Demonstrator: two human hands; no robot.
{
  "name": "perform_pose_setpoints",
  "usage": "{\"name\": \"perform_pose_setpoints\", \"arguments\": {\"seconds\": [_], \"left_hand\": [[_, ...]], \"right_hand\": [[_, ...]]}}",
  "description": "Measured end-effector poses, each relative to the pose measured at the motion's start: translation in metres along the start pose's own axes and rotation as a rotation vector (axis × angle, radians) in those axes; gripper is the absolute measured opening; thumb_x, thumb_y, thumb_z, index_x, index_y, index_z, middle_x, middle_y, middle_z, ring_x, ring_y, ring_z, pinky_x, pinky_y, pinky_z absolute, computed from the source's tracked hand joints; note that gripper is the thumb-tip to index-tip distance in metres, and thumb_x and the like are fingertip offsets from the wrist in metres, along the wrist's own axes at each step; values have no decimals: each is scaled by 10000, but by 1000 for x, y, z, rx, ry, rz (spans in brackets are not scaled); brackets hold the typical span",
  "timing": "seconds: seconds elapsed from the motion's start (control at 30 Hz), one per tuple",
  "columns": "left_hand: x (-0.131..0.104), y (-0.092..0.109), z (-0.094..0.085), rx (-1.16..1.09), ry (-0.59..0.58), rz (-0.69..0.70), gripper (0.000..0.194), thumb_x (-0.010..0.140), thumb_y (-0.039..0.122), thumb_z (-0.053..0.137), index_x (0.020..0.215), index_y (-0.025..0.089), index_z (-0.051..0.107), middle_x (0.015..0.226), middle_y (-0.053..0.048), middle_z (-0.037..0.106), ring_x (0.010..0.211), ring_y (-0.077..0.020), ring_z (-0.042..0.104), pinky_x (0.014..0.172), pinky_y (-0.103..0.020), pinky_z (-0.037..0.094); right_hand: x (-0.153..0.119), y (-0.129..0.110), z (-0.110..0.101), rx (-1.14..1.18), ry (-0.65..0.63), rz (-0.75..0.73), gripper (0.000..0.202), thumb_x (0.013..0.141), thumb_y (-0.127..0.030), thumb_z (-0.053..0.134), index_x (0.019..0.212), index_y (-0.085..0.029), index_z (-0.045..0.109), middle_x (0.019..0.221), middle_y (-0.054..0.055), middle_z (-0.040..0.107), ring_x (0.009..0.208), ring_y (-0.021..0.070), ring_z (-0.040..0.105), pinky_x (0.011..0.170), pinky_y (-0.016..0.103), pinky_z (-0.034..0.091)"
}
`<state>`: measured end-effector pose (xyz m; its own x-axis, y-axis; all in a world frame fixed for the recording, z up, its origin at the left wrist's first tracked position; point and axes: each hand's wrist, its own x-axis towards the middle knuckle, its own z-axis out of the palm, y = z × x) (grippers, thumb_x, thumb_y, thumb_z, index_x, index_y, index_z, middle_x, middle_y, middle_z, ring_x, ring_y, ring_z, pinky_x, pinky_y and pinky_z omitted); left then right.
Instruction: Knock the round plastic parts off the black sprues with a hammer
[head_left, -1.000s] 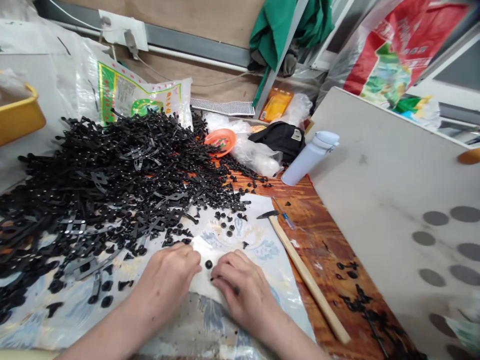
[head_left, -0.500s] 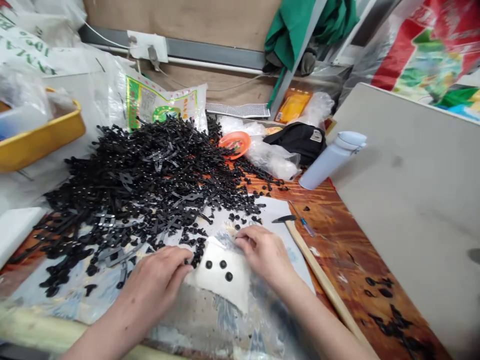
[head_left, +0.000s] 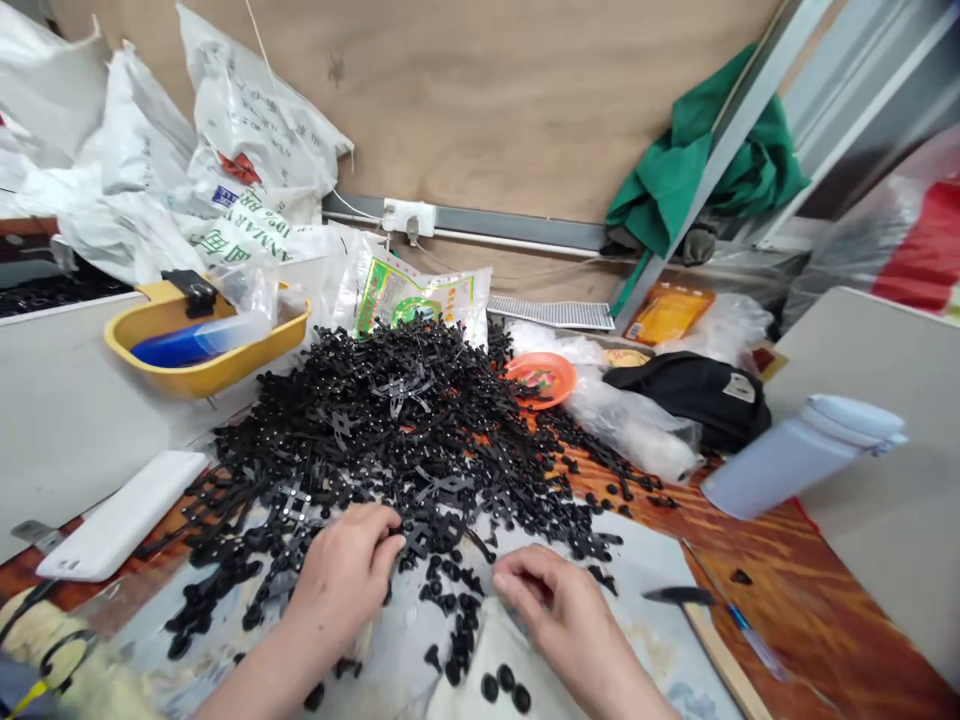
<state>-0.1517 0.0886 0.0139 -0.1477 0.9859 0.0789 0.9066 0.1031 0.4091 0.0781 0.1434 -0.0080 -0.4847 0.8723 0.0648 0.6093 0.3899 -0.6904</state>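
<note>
My left hand (head_left: 346,567) is at the front edge of a large heap of small black plastic parts (head_left: 390,420). Its thumb and index finger are pinched together, and whatever lies between them is hidden. My right hand (head_left: 559,615) hovers over the upper right of a white cloth pad (head_left: 487,650), fingers curled and thumb against the index fingertip; I cannot make out anything in the pinch. On the pad lie three round black caps (head_left: 505,678). Loose black stemmed pieces (head_left: 459,630) are scattered along the pad's left edge, between the two hands.
On the right lie a hammer (head_left: 720,650) and a screwdriver (head_left: 750,630), with a pale blue bottle (head_left: 802,455) behind them. An orange dish (head_left: 551,378) sits beside the heap. At left are a yellow tray (head_left: 202,380) and a white box-shaped object (head_left: 124,515).
The head view has tilted up and swung left, so the pad sits lower. My left hand has moved away from the pad's edge, forward to the heap. My right hand stays by the pad.
</note>
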Motion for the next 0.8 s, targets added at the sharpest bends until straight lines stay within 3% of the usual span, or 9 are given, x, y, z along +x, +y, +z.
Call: {"name": "perform_pose_setpoints", "arguments": {"seconds": [0.1, 0.23, 0.37, 0.5, 0.63, 0.7, 0.8], "left_hand": [[23, -5, 7, 27, 37, 15, 215, 863, 147, 460, 965, 192, 644, 1012, -76, 690, 998, -224, 609, 872, -349, 459], [24, -12, 12, 51, 16, -17, 201, 826, 144, 490, 693, 195, 632, 817, -67, 671, 851, -246, 638, 729, -343, 473], [10, -28, 8, 45, 13, -105, 219, 840, 215, 494, 652, 201, 604, 765, -51, 655, 724, -233, 647, 635, -324, 444], [5, -36, 6, 6, 21, -134, 206, 852, 244, 489, 696, 209, 618, 785, -36, 661, 743, -225, 643, 653, -323, 444], [5, -23, 2, -155, 139, -101, 176, 876, 293, 478, 904, 211, 632, 981, -59, 667, 920, -231, 617, 803, -356, 448], [1, -10, -3, -382, 156, -144, 198, 869, 360, 498, 889, 213, 630, 893, -47, 672, 818, -218, 618, 760, -354, 460], [-11, 10, -14, -908, -50, -246, 291, 830, 466, 548, 884, 192, 628, 782, -41, 667, 652, -187, 599, 570, -300, 458]], "right_hand": [[45, -12, 7, -35, 85, -45, 166, 825, -233, 530, 721, -219, 658, 689, 10, 632, 611, 170, 581, 572, 270, 433], [103, -25, 27, -67, 168, -57, 208, 771, -189, 594, 961, -207, 679, 870, 56, 661, 727, 192, 604, 715, 314, 452], [130, -29, 35, -3, 134, -72, 123, 740, -160, 612, 792, -212, 710, 803, 49, 693, 769, 202, 623, 759, 316, 442], [124, -28, 17, 154, 114, -87, 146, 762, -278, 604, 806, -203, 722, 769, 39, 708, 690, 189, 610, 682, 307, 452], [106, -30, -8, 345, 144, -109, 248, 761, -395, 617, 822, -176, 716, 690, 21, 662, 599, 153, 562, 570, 266, 435], [92, -34, -16, 426, 184, -111, 291, 799, -423, 586, 882, -169, 702, 576, -15, 578, 512, 128, 505, 511, 249, 407], [59, -47, -21, 514, 240, -118, 241, 830, -378, 584, 934, -187, 689, 600, -17, 569, 505, 122, 498, 499, 247, 414]]}}
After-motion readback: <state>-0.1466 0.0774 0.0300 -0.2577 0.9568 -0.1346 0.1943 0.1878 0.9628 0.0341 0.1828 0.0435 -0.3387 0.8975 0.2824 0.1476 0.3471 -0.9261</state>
